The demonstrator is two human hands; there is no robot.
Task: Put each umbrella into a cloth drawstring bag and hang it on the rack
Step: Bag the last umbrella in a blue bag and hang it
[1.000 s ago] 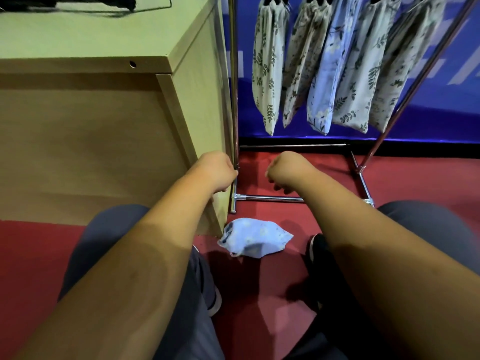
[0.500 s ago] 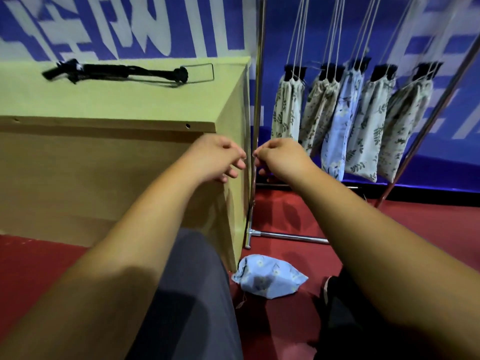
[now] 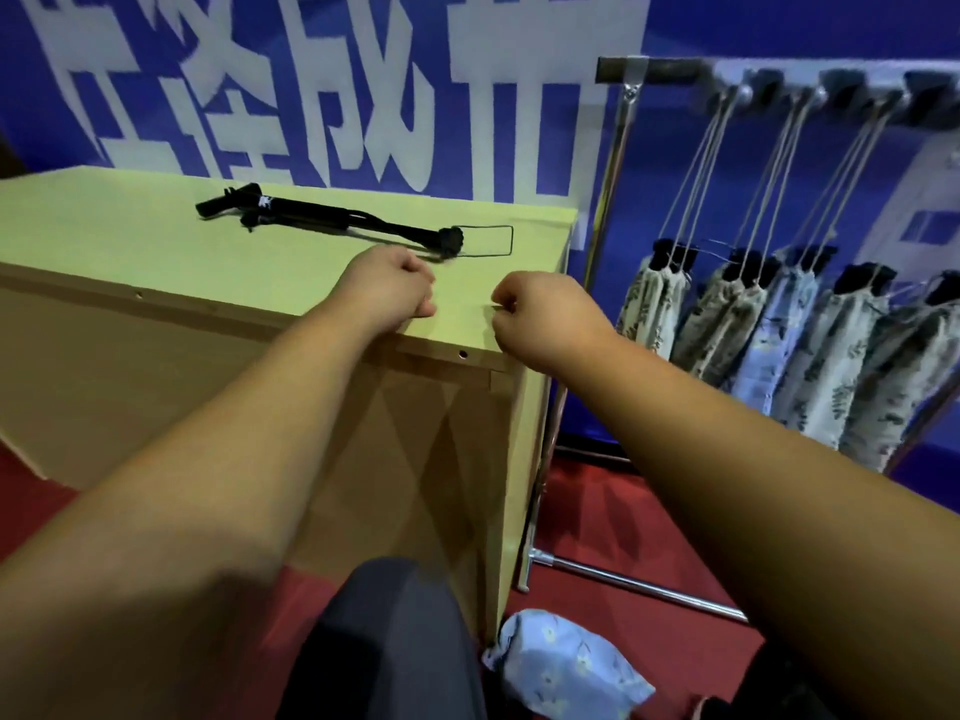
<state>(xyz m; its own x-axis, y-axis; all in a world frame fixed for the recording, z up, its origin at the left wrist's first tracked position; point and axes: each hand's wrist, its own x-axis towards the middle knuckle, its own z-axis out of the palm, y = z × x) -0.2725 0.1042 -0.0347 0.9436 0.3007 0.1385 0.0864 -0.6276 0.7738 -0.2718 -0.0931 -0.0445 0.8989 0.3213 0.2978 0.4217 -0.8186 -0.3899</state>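
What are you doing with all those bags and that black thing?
A person is packing umbrellas into cloth bags and hanging them up. Several filled bags already hang by their strings from the rack. One black umbrella lies on the table, not yet bagged, and a blue bag lies on the floor. The left hand and right hand are both closed, over the table's near edge.

Yellow-green tabletop [image 3: 130,241] w/ brown side panels; black folded umbrella [image 3: 322,220] is laid flat on top, handle end at 3 o'clock. Red floor [image 3: 613,511]: blue floral cloth bag [image 3: 566,667] is crumpled at 5 o'clock of table; rack base [image 3: 639,584] is stood there too.
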